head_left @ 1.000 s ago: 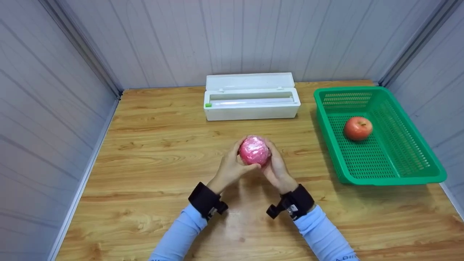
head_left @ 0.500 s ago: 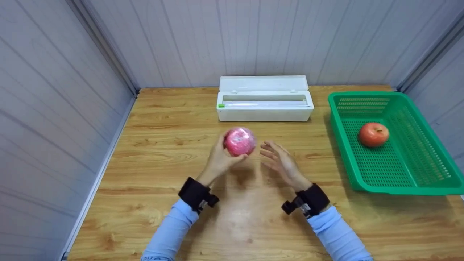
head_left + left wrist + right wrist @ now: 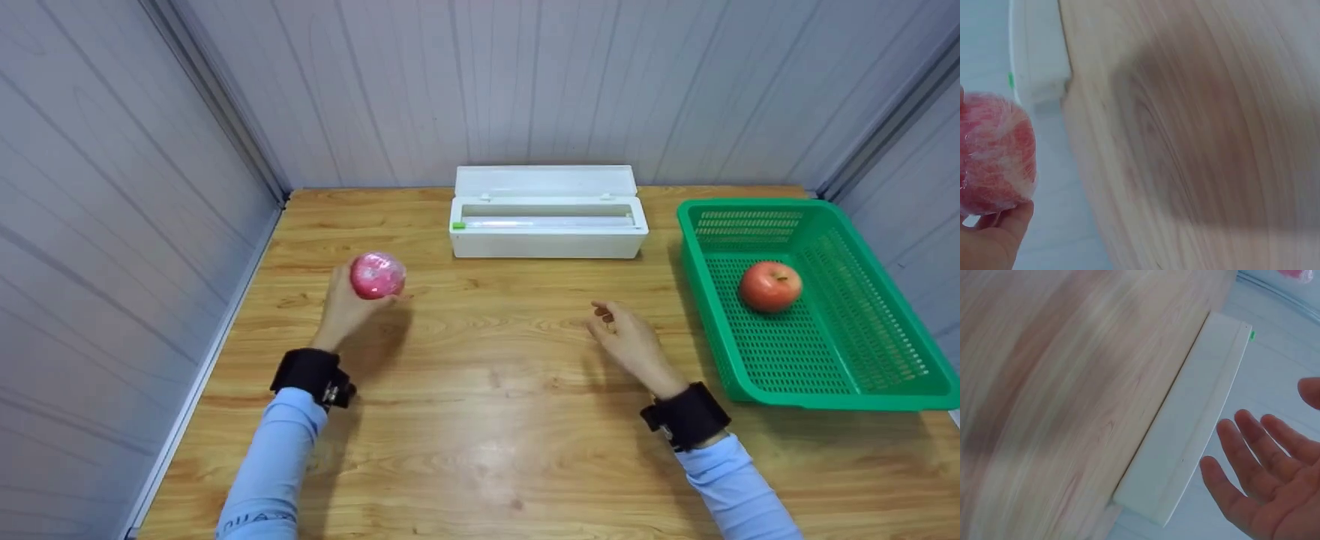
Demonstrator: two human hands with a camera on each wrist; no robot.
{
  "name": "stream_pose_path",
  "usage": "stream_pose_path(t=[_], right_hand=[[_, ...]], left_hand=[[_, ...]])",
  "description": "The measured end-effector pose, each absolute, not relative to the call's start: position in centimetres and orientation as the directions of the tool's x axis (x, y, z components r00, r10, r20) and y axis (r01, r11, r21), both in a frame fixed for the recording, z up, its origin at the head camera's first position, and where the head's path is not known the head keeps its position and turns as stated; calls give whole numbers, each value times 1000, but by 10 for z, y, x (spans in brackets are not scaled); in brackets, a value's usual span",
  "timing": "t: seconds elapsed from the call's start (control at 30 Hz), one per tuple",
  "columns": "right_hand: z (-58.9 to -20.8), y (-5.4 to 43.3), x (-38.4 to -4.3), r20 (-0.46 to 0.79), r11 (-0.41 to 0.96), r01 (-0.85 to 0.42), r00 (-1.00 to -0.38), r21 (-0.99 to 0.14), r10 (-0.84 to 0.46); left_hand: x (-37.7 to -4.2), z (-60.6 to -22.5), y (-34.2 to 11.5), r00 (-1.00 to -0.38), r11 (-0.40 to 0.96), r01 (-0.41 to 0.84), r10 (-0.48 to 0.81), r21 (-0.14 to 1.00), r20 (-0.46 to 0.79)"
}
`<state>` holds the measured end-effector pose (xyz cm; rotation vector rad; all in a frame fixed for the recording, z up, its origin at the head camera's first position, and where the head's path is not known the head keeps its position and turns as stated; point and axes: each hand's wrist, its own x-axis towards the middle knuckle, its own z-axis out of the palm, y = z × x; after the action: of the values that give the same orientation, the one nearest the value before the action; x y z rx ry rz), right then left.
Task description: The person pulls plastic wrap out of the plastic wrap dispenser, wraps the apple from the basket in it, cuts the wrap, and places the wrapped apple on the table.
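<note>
My left hand point(image 3: 346, 311) grips a red apple point(image 3: 379, 275) wrapped in shiny cling film, over the left part of the table. In the left wrist view the wrapped apple point(image 3: 996, 154) shows wrinkled film, with fingers curled round its lower side. Over the table's right half is my right hand point(image 3: 630, 341), holding nothing, its fingers loosely bent. The right wrist view shows that palm point(image 3: 1280, 495) with fingers spread. A second apple point(image 3: 770, 286), without visible film, lies inside the green basket point(image 3: 739, 367), to the right of my right hand.
At the back middle stands a white cling film box point(image 3: 547, 245), its lid raised and a roll of film point(image 3: 544, 222) inside. Pale panel walls point(image 3: 540, 90) enclose the wooden table point(image 3: 480, 450) at the back and both sides.
Both hands held the wrapped apple at first. The right hand then let go and moved right, while the left hand carried the apple to the left. The view has also shifted somewhat.
</note>
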<state>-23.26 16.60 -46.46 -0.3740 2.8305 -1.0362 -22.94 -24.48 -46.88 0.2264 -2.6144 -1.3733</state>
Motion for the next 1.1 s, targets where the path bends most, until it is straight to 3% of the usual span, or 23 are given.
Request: stream_pose_path(t=[0.3, 1.1], right_hand=[[-473, 183, -230, -16, 831, -308, -935, -464, -355], [-487, 188, -229, 15, 793, -265, -951, -549, -307]], left_hand=[[-228, -485, -279, -982, 611, -79, -186, 788, 46], [-232, -505, -292, -966, 609, -233, -235, 758, -108]])
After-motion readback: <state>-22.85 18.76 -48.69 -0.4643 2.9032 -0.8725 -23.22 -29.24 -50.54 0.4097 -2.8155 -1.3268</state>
